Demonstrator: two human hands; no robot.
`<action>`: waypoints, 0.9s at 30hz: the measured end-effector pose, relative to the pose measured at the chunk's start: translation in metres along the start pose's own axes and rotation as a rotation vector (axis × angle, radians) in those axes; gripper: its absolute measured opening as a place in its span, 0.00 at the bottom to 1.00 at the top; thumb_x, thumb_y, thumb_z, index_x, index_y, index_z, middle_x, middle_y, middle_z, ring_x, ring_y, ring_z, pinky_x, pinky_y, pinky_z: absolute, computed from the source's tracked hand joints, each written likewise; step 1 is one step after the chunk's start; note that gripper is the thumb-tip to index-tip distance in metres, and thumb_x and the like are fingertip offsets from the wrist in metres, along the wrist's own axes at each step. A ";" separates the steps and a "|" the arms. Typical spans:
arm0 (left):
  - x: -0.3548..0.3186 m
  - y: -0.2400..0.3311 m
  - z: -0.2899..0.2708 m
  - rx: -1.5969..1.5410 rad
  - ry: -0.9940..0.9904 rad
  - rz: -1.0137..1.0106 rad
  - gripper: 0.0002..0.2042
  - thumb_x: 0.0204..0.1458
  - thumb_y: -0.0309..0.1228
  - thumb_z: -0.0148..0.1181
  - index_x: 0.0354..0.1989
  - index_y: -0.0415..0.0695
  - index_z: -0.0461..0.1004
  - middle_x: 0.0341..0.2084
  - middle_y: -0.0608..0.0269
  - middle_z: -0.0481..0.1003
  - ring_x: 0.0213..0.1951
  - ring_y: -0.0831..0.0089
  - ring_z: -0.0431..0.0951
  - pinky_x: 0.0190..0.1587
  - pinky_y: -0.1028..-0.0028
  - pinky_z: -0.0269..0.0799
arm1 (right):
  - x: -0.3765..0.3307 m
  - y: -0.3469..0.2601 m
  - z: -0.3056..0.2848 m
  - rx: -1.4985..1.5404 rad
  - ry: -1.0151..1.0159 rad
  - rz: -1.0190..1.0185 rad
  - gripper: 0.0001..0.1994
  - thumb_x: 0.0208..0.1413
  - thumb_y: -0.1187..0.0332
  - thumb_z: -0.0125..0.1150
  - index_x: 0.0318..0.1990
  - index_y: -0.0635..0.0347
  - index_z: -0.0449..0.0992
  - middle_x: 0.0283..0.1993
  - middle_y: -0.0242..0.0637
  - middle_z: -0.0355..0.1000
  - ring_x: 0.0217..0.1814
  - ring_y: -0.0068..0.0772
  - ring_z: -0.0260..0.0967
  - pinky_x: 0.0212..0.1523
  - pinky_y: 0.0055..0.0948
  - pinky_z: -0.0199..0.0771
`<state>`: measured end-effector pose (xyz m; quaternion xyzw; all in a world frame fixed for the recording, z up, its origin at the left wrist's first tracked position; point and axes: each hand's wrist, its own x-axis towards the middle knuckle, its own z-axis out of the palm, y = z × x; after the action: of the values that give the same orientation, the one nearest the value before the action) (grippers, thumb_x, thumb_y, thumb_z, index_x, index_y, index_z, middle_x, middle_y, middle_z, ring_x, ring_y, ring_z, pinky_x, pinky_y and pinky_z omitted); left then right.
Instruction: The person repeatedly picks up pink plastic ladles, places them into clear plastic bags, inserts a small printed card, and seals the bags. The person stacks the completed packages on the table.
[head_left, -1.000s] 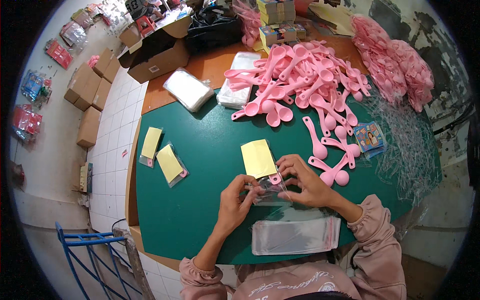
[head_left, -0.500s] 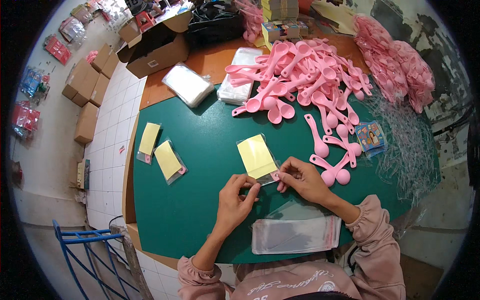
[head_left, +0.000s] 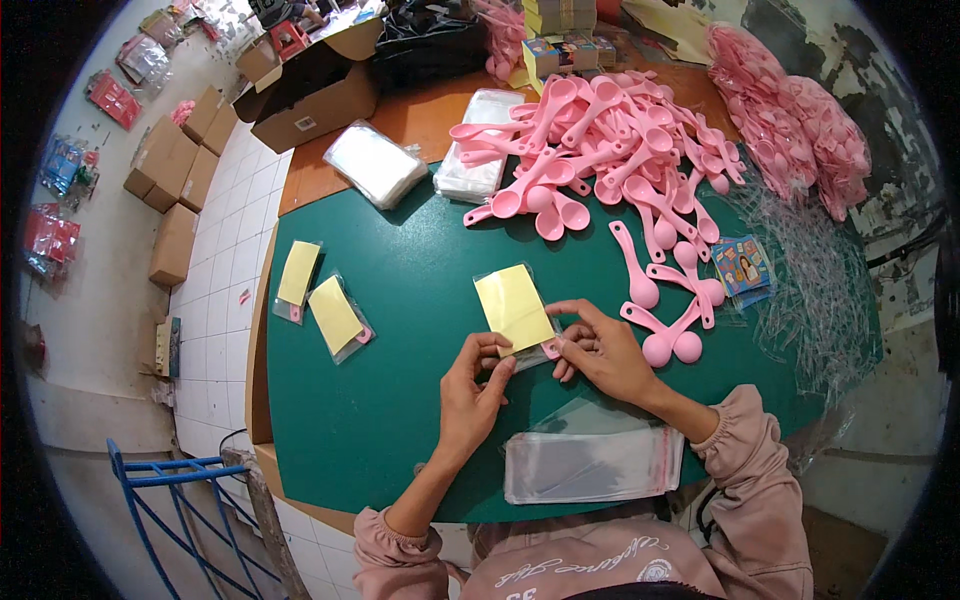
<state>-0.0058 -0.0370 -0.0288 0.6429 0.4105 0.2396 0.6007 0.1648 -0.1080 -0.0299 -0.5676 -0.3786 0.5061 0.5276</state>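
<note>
- In the head view, the packet [head_left: 512, 300] sits at the middle of the green tabletop [head_left: 400, 440], between the two hands: a yellow card in a clear sleeve, with a pink handle end [head_left: 551, 349] peeking past its near right corner. Whether it lies flat or is lifted slightly, I can't tell.
- The left hand [head_left: 474, 385] has the packet's near left corner between thumb and fingers, the fingertips over the yellow card.
- The right hand [head_left: 603, 352] is at the packet's other side, thumb by the pink handle end, index finger stretched along the right edge — touching, but whether it really grips, I can't tell from here.
- Just in front of the person lies a stack of clear bags [head_left: 590, 467], one bag slipped out toward the packet.
- Over by the table's left edge lie two more packets [head_left: 336, 314], side by side, yellow cards up, each showing a bit of pink handle.
- Beyond the right hand a few loose pink spoons [head_left: 634, 268] are scattered, some crossing, with colourful printed cards [head_left: 742, 268] beside them.
- Farther back rises a big heap of pink spoons [head_left: 610, 140]; two whitish packs of plastic [head_left: 376, 167] lie to its left, the nearer one touching it.
- Along the right side spreads a tangle of clear plastic [head_left: 800, 300], and behind it slump bulging bags of pink spoons [head_left: 790, 130].
- At the far left corner stands an open cardboard box [head_left: 318, 112], next to a black bag [head_left: 437, 45].
</note>
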 end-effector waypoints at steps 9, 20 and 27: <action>0.012 -0.004 -0.089 0.559 0.493 0.231 0.11 0.51 0.28 0.51 0.43 0.42 0.71 0.36 0.59 0.72 0.34 0.68 0.72 0.35 0.69 0.69 | 0.032 -0.018 -0.049 -1.230 0.569 -0.438 0.15 0.46 0.69 0.58 0.41 0.62 0.66 0.35 0.43 0.65 0.39 0.45 0.66 0.36 0.38 0.69; -0.015 0.032 0.059 0.864 -0.200 0.437 0.16 0.42 0.33 0.62 0.37 0.40 0.66 0.31 0.54 0.68 0.31 0.56 0.72 0.32 0.65 0.69 | 0.040 -0.010 -0.071 -1.295 0.482 -0.329 0.11 0.44 0.74 0.56 0.36 0.65 0.66 0.34 0.47 0.66 0.38 0.46 0.68 0.35 0.40 0.70; 0.001 0.024 0.058 0.399 -0.486 0.314 0.12 0.42 0.26 0.60 0.36 0.39 0.68 0.26 0.57 0.68 0.28 0.68 0.70 0.31 0.73 0.68 | 0.040 -0.010 -0.082 -1.134 0.546 -0.431 0.12 0.42 0.74 0.54 0.37 0.68 0.68 0.34 0.47 0.67 0.34 0.43 0.68 0.34 0.37 0.69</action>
<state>0.0468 -0.0680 -0.0150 0.8411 0.1905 0.0842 0.4992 0.2542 -0.0856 -0.0329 -0.7767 -0.5439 -0.0504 0.3135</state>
